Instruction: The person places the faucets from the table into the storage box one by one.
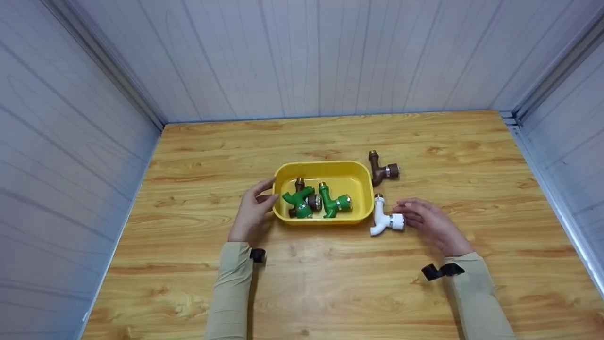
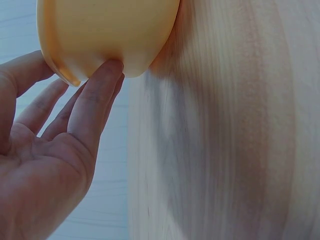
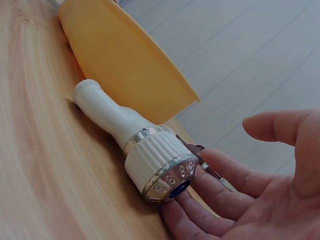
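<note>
1. Behind the yellow tub (image 1: 358,189) and off to both sides of it: pale panelled walls (image 1: 306,61).
2. Beneath the yellow tub: a wood-grain surface (image 1: 321,288).
3. Reaching toward the yellow tub from the near side: a left sleeve (image 1: 230,288) and a right sleeve (image 1: 479,297), both beige.
4. At the left end of the yellow tub: the left hand (image 1: 250,210), thumb over the rim and fingers against the outer wall, pinching that end between them; wrist nearer than the tub, palm turned toward it.
5. Right of the yellow tub: the right hand (image 1: 436,225), fingers loosely bent with nothing gripped, thumb well apart; fingertips just beside the handle of the white tap, contact impossible to tell; hand slanting in toward the tub.
6. Just outside the yellow tub's near right corner: the white tap (image 1: 380,219), lying on its side. Beside the far right corner: a brown tap (image 1: 376,172).
7. Inside the yellow tub, left half: a green tap (image 1: 298,196) lying across a dark brown tap (image 1: 312,203); toward the middle, a second green tap (image 1: 331,205).
</note>
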A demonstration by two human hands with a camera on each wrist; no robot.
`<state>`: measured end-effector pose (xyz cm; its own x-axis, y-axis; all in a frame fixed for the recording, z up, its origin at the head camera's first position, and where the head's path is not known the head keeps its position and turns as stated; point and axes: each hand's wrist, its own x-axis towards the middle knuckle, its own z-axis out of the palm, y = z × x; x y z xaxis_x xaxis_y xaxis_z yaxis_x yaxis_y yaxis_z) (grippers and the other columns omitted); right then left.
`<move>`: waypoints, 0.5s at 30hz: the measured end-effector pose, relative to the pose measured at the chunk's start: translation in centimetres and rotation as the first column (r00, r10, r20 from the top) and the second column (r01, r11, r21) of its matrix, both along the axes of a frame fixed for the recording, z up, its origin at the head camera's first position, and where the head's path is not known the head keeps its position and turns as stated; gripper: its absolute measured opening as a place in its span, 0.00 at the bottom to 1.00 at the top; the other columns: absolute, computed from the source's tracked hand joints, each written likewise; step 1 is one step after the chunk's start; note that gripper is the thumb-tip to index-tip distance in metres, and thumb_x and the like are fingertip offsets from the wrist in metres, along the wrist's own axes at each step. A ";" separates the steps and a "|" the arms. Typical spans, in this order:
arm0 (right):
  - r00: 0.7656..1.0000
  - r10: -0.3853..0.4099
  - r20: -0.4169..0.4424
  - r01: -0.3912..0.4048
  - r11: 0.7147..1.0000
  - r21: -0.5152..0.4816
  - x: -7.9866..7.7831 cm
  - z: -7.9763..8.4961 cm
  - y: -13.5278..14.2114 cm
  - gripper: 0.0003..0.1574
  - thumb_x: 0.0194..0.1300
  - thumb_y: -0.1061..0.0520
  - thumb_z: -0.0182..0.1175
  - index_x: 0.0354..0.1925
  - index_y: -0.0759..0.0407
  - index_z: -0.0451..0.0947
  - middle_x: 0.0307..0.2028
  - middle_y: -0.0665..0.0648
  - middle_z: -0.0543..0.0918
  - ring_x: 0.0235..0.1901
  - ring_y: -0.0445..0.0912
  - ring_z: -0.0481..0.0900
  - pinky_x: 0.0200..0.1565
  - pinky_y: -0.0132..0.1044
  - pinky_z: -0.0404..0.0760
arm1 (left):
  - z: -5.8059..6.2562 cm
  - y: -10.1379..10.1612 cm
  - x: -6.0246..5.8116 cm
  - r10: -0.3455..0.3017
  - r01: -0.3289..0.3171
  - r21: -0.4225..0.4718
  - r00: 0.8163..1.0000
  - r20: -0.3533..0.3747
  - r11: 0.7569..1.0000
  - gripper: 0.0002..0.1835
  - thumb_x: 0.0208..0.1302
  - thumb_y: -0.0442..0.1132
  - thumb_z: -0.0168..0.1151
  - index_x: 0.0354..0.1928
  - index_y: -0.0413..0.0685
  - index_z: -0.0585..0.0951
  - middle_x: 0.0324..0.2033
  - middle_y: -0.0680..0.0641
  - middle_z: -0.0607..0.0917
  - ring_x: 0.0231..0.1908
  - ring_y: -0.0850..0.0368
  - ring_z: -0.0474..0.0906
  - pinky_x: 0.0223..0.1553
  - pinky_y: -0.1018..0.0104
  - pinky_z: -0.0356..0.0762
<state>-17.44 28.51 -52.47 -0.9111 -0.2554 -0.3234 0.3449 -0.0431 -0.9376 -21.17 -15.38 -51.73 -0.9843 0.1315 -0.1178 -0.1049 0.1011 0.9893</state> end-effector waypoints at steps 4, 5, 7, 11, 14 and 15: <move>1.000 0.004 -0.007 -0.004 1.000 0.015 0.0 0.0 0.0 0.34 0.72 0.50 0.54 0.63 0.75 0.61 0.55 0.67 0.77 0.54 0.49 0.77 0.57 0.40 0.73 | -0.5 0.0 -0.1 0.017 -0.017 -0.024 1.000 -0.016 1.000 0.26 0.66 0.32 0.60 0.66 0.43 0.70 0.60 0.35 0.71 0.51 0.42 0.76 0.49 0.53 0.78; 1.000 0.006 -0.011 -0.006 1.000 0.020 0.1 -0.1 0.0 0.34 0.71 0.51 0.54 0.63 0.76 0.61 0.55 0.67 0.77 0.53 0.49 0.77 0.57 0.40 0.73 | -0.9 0.0 -0.2 0.023 -0.024 -0.027 1.000 -0.021 0.999 0.26 0.66 0.33 0.60 0.66 0.45 0.70 0.60 0.36 0.72 0.51 0.44 0.77 0.48 0.55 0.79; 1.000 0.010 -0.020 -0.009 1.000 0.021 0.1 -0.2 0.0 0.35 0.71 0.52 0.56 0.63 0.77 0.61 0.55 0.67 0.77 0.53 0.48 0.77 0.56 0.39 0.74 | -1.3 0.0 -0.3 0.035 -0.036 -0.031 0.999 -0.030 0.999 0.26 0.66 0.33 0.61 0.65 0.46 0.71 0.59 0.38 0.73 0.50 0.46 0.78 0.47 0.56 0.79; 0.999 0.018 -0.030 -0.017 0.999 0.027 0.2 -0.5 0.1 0.36 0.69 0.54 0.58 0.63 0.77 0.60 0.56 0.69 0.75 0.53 0.45 0.77 0.56 0.38 0.74 | -1.4 0.1 -0.3 0.042 -0.043 -0.026 0.998 -0.041 0.999 0.25 0.65 0.32 0.61 0.65 0.44 0.72 0.58 0.37 0.73 0.48 0.46 0.79 0.46 0.58 0.80; 0.999 0.024 -0.035 -0.022 0.999 0.040 0.3 -0.6 0.1 0.36 0.68 0.56 0.60 0.63 0.76 0.60 0.57 0.70 0.74 0.52 0.44 0.77 0.55 0.37 0.75 | -1.3 0.0 -0.3 0.044 -0.045 -0.025 0.998 -0.047 0.999 0.25 0.65 0.31 0.61 0.65 0.43 0.72 0.58 0.37 0.73 0.48 0.45 0.79 0.45 0.58 0.80; 0.999 0.028 -0.037 -0.027 0.999 0.042 0.3 -0.6 0.1 0.36 0.67 0.56 0.60 0.63 0.77 0.59 0.57 0.70 0.74 0.52 0.43 0.77 0.54 0.37 0.75 | -1.3 0.0 -0.3 0.045 -0.046 -0.025 0.998 -0.048 0.999 0.25 0.65 0.31 0.60 0.65 0.43 0.72 0.58 0.36 0.73 0.48 0.45 0.79 0.45 0.58 0.81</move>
<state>-17.15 28.63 -53.11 -0.9157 -0.2675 -0.2998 0.3097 0.0055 -0.9508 -21.44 -15.34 -53.04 -0.9937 0.0841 -0.0741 -0.0634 0.1234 0.9903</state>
